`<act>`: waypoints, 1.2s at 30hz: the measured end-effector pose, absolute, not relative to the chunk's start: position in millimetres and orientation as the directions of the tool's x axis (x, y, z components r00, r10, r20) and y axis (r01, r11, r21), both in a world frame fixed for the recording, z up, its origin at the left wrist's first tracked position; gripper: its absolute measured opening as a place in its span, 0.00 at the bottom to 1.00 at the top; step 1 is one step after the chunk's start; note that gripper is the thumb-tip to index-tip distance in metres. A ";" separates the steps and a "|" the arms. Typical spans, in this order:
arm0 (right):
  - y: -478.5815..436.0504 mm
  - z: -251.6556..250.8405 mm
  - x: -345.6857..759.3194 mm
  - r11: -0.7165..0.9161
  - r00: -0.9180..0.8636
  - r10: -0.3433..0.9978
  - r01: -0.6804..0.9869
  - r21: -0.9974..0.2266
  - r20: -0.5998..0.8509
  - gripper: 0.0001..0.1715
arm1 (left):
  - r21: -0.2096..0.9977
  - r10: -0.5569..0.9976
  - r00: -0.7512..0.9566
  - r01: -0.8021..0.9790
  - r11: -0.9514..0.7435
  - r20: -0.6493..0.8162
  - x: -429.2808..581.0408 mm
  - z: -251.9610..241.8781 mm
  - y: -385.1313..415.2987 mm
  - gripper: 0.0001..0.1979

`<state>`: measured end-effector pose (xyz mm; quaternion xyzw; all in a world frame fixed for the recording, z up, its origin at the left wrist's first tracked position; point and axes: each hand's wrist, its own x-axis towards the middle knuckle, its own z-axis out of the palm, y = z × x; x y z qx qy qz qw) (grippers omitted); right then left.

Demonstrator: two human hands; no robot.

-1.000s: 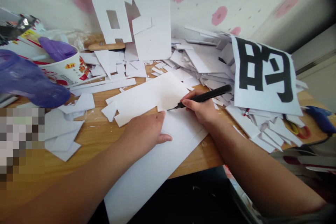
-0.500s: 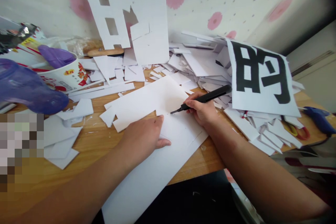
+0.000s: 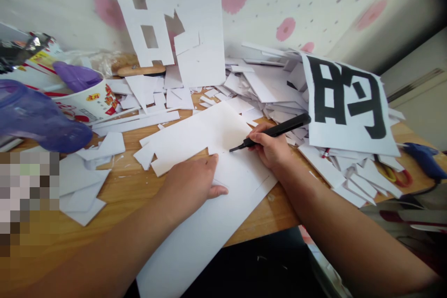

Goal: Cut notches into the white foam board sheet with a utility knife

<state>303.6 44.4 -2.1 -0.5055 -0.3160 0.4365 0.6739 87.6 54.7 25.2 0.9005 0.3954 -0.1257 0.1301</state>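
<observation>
A white foam board with a notched upper edge lies across the table front. My left hand presses flat on it, thumb held apart from the other fingers, nothing gripped. In a pen-like grip, my right hand is closed round a black craft knife. The blade tip is at the board's surface, just right of my left fingertips; whether it has sunk in cannot be made out. Short cut lines show on the board near both hands. Behind it leans a white sheet with openings cut out.
White offcuts lie left, with more heaped at the back. At right, a paper with a printed black character rests on scraps, near scissors and a blue glue gun. A paper cup and purple bottle stand left.
The knife tip has shifted very slightly to the right along the board, with my right hand. My left hand stays in place on the board.
</observation>
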 end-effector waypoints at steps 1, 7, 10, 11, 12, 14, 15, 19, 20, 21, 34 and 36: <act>44.4 -1.1 304.3 0.120 0.435 0.900 -0.273 -0.954 -0.011 0.09 | 0.137 0.679 0.658 0.743 -0.655 -0.326 87.3 25.2 54.7 0.36; 34.2 6.8 298.5 0.197 0.468 0.882 -0.257 -0.946 0.057 0.16 | 0.172 0.664 0.671 0.734 -0.657 -0.329 88.8 30.9 55.0 0.33; 24.3 3.2 288.0 0.202 0.493 0.862 -0.129 -0.971 0.114 0.20 | 0.177 0.667 0.670 0.737 -0.653 -0.326 90.0 32.7 54.9 0.33; 21.4 1.4 284.6 0.190 0.512 0.851 -0.098 -0.977 0.114 0.20 | 0.174 0.670 0.668 0.738 -0.652 -0.323 90.1 32.7 54.7 0.33; 18.9 -0.1 281.6 0.179 0.531 0.841 -0.084 -0.980 0.108 0.20 | 0.170 0.673 0.668 0.738 -0.652 -0.318 90.0 32.3 54.4 0.33; 15.6 -1.1 277.2 0.173 0.545 0.834 -0.108 -0.979 0.088 0.20 | 0.167 0.675 0.673 0.735 -0.658 -0.302 89.2 30.9 53.9 0.33; 14.9 -0.5 275.7 0.178 0.537 0.840 -0.138 -0.974 0.077 0.20 | 0.168 0.676 0.677 0.731 -0.661 -0.290 88.7 30.0 53.6 0.32; 15.8 4.2 273.9 0.156 0.496 0.868 -0.260 -0.953 0.007 0.18 | 0.168 0.684 0.681 0.730 -0.662 -0.260 86.5 26.6 52.8 0.34; 16.5 4.5 274.1 0.137 0.501 0.865 -0.270 -0.953 -0.017 0.18 | 0.166 0.687 0.679 0.732 -0.661 -0.259 86.2 26.1 52.8 0.35; 17.3 4.2 274.3 0.123 0.512 0.859 -0.265 -0.956 -0.031 0.18 | 0.164 0.688 0.678 0.733 -0.660 -0.259 86.1 25.7 52.9 0.36; 8.8 -13.1 267.7 0.082 0.529 0.846 -0.002 -0.997 0.068 0.18 | 0.174 0.692 0.676 0.736 -0.655 -0.254 85.6 26.9 52.1 0.37; 8.7 -12.9 267.2 0.087 0.526 0.846 0.025 -0.996 0.087 0.17 | 0.172 0.693 0.674 0.737 -0.654 -0.256 85.8 27.1 52.2 0.36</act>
